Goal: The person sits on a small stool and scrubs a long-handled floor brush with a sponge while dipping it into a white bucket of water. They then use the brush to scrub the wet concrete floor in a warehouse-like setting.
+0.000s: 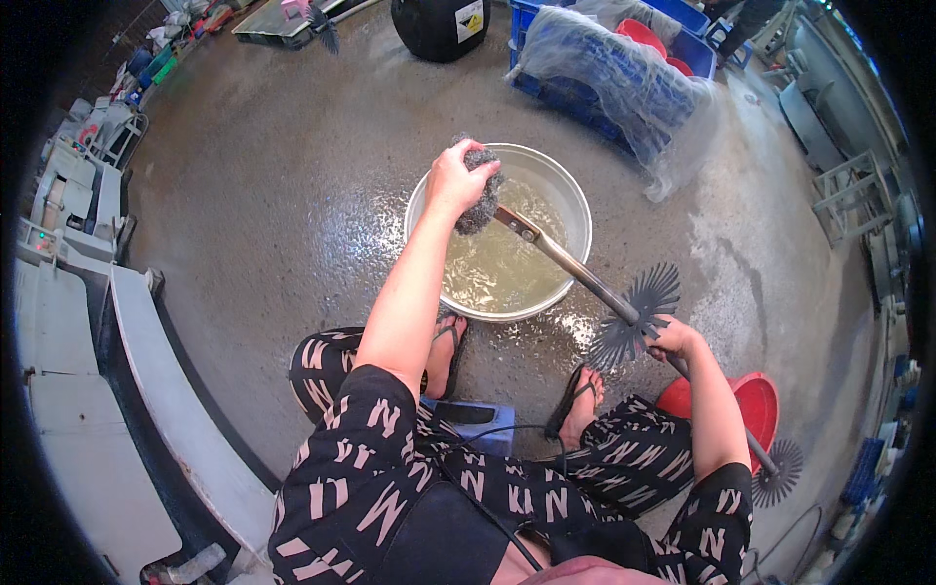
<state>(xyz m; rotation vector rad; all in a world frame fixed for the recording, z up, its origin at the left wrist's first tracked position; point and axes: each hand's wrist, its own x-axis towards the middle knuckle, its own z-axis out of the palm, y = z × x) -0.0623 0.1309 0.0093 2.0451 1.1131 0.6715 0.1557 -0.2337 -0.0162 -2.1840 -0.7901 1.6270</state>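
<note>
My left hand [456, 177] is closed around a grey steel wool scouring pad [478, 213] over the far left part of a round pale tub [583, 222]. Cloudy, rippled water [502, 258] stands inside the tub. A long metal shaft [582, 274] slants over the tub's rim, its flat, brownish end meeting the pad; the tip is hidden behind the pad. My right hand [671, 337] grips the shaft just behind a dark disc with many thin blades [651, 292]. A second bladed disc [777, 473] sits on the shaft's lower right end.
A red basin [763, 405] stands beside my right leg. Blue crates [575, 97] draped in clear plastic are at the far right, and a black drum [439, 29] is at the back. Grey machinery [156, 341] lines the left. The concrete floor is wet around the tub.
</note>
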